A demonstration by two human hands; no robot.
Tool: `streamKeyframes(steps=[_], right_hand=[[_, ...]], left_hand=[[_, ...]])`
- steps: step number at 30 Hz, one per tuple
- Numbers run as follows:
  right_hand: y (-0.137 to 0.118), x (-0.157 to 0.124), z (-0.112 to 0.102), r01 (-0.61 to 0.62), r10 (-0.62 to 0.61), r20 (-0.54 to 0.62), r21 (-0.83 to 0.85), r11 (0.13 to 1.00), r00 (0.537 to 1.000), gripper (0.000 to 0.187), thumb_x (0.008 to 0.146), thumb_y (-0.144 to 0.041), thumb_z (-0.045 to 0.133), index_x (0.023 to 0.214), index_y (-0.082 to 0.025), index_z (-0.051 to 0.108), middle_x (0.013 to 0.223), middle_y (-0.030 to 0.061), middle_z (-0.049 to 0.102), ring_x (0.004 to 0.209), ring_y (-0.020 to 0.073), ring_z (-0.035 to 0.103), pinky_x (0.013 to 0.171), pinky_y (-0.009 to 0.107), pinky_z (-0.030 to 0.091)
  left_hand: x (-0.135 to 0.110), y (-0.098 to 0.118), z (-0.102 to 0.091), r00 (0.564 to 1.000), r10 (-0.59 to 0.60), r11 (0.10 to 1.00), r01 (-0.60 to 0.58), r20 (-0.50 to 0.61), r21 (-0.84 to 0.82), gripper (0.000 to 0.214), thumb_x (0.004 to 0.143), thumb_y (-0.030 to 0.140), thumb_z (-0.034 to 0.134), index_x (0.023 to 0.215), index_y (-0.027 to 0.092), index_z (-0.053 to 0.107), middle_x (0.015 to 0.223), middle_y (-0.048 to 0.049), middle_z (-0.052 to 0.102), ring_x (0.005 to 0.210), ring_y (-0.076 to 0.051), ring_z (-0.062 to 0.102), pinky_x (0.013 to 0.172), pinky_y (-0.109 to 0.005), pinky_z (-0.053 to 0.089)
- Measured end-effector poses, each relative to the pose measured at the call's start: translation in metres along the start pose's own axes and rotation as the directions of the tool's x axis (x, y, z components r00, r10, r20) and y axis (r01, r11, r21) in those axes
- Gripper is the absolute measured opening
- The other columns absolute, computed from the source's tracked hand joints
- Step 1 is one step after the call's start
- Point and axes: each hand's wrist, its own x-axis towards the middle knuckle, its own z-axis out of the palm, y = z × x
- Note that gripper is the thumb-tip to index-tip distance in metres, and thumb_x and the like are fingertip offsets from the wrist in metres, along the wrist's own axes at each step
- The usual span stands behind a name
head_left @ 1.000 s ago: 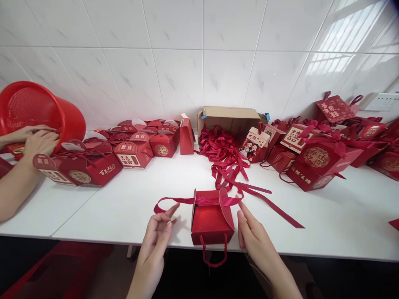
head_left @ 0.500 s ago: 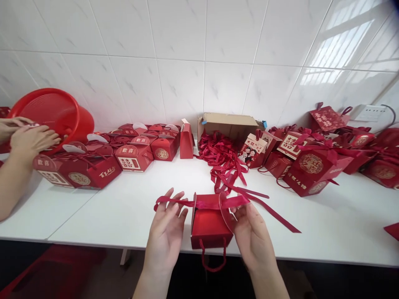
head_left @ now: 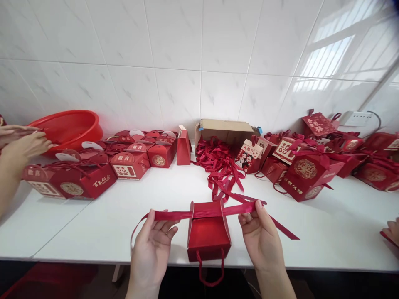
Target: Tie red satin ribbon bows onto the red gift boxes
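A small red gift box (head_left: 208, 232) stands at the near edge of the white table (head_left: 327, 224), its cord handle hanging over the edge. A red ribbon (head_left: 174, 215) runs through the top of the box and out both sides. My left hand (head_left: 152, 245) pinches the ribbon left of the box. Right of the box, my right hand (head_left: 260, 232) pinches the other stretch of ribbon. Held between both hands, the ribbon is taut and level.
Loose red ribbons (head_left: 221, 162) spill from an open cardboard box (head_left: 222, 129) at the back. Several red gift boxes lie at left (head_left: 131, 160) and right (head_left: 307, 172). Another person's hands (head_left: 18, 143) touch a red basin (head_left: 70, 126) at far left. Someone's fingers (head_left: 392, 230) show at the right edge.
Both my hands went from open beside the box to pinching the ribbon, then pulled it taut outward. The other person lowered the red basin from tilted to nearly flat.
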Motion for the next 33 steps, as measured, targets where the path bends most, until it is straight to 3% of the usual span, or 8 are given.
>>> streamKeyframes(steps=[4, 9, 14, 17, 19, 22, 28, 33], right_hand=[[-0.001, 0.002, -0.002, 0.017, -0.016, -0.022, 0.018, 1.000, 1.000, 0.017, 0.070, -0.028, 0.078, 0.074, -0.021, 0.063, 0.064, -0.0059, 0.063, 0.057, 0.0085, 0.061, 0.060, 0.022, 0.054], [-0.011, 0.003, 0.000, 0.157, -0.153, 0.039, -0.118, 0.981, 0.987, 0.015, 0.073, -0.031, 0.075, 0.073, -0.020, 0.065, 0.065, -0.0022, 0.064, 0.058, 0.0117, 0.061, 0.061, 0.027, 0.054], [-0.039, 0.006, 0.017, 0.336, -0.296, 0.179, -0.262, 0.905, 0.938, 0.017, 0.076, -0.033, 0.072, 0.082, -0.018, 0.069, 0.077, 0.0027, 0.068, 0.068, 0.0141, 0.063, 0.066, 0.030, 0.054], [-0.057, 0.009, 0.034, 0.447, -0.388, 0.237, -0.305, 0.841, 0.891, 0.018, 0.075, -0.031, 0.074, 0.087, -0.020, 0.068, 0.084, 0.0027, 0.069, 0.073, 0.0133, 0.063, 0.067, 0.027, 0.053], [-0.066, 0.011, 0.047, 0.487, -0.398, 0.311, -0.305, 0.818, 0.863, 0.017, 0.077, -0.032, 0.071, 0.089, -0.021, 0.067, 0.084, 0.0014, 0.068, 0.070, 0.0115, 0.061, 0.063, 0.024, 0.052], [-0.074, 0.015, 0.065, 0.519, -0.359, 0.446, -0.315, 0.794, 0.820, 0.015, 0.080, -0.034, 0.068, 0.087, -0.021, 0.068, 0.080, 0.0006, 0.067, 0.069, 0.0114, 0.061, 0.062, 0.023, 0.051], [-0.078, 0.022, 0.094, 0.540, -0.285, 0.617, -0.275, 0.795, 0.733, 0.016, 0.077, -0.033, 0.071, 0.086, -0.021, 0.063, 0.067, -0.0036, 0.063, 0.059, 0.0108, 0.059, 0.058, 0.025, 0.050], [-0.077, 0.019, 0.106, 0.512, -0.276, 0.637, -0.218, 0.831, 0.720, 0.012, 0.078, -0.033, 0.069, 0.078, -0.022, 0.065, 0.069, -0.0044, 0.061, 0.061, 0.0088, 0.058, 0.059, 0.022, 0.048]], left_hand=[[0.005, 0.007, -0.001, 0.997, 0.068, 0.997, -0.067, -0.032, 0.047, 0.012, 0.080, 0.025, 0.063, 0.078, 0.016, 0.070, 0.062, -0.0013, 0.070, 0.056, -0.014, 0.067, 0.049, -0.020, 0.053], [0.008, 0.014, 0.000, 0.969, 0.246, 0.959, -0.246, 0.017, 0.144, 0.021, 0.073, 0.038, 0.071, 0.077, 0.017, 0.072, 0.068, -0.0011, 0.073, 0.061, -0.015, 0.066, 0.053, -0.022, 0.054], [0.009, 0.033, 0.016, 0.886, 0.446, 0.832, -0.463, 0.128, 0.307, 0.022, 0.068, 0.039, 0.074, 0.068, 0.018, 0.071, 0.073, -0.0019, 0.072, 0.067, -0.018, 0.066, 0.054, -0.027, 0.055], [0.009, 0.048, 0.033, 0.832, 0.492, 0.738, -0.555, 0.257, 0.384, 0.021, 0.068, 0.038, 0.074, 0.074, 0.018, 0.072, 0.075, -0.0015, 0.071, 0.065, -0.016, 0.062, 0.051, -0.024, 0.051], [0.009, 0.056, 0.045, 0.769, 0.519, 0.650, -0.639, 0.373, 0.412, 0.022, 0.070, 0.039, 0.073, 0.075, 0.017, 0.072, 0.072, -0.0025, 0.069, 0.059, -0.014, 0.059, 0.048, -0.023, 0.047], [0.008, 0.064, 0.062, 0.691, 0.496, 0.560, -0.717, 0.526, 0.415, 0.024, 0.072, 0.039, 0.072, 0.072, 0.015, 0.072, 0.064, -0.0033, 0.066, 0.052, -0.011, 0.052, 0.046, -0.022, 0.041], [0.002, 0.071, 0.095, 0.707, 0.389, 0.678, -0.654, 0.590, 0.336, 0.030, 0.076, 0.042, 0.068, 0.067, 0.015, 0.072, 0.057, -0.0022, 0.059, 0.047, -0.008, 0.045, 0.039, -0.020, 0.027], [-0.004, 0.074, 0.110, 0.630, 0.407, 0.659, -0.704, 0.662, 0.265, 0.031, 0.080, 0.042, 0.064, 0.067, 0.015, 0.072, 0.058, -0.0027, 0.060, 0.049, -0.008, 0.046, 0.041, -0.020, 0.027]])
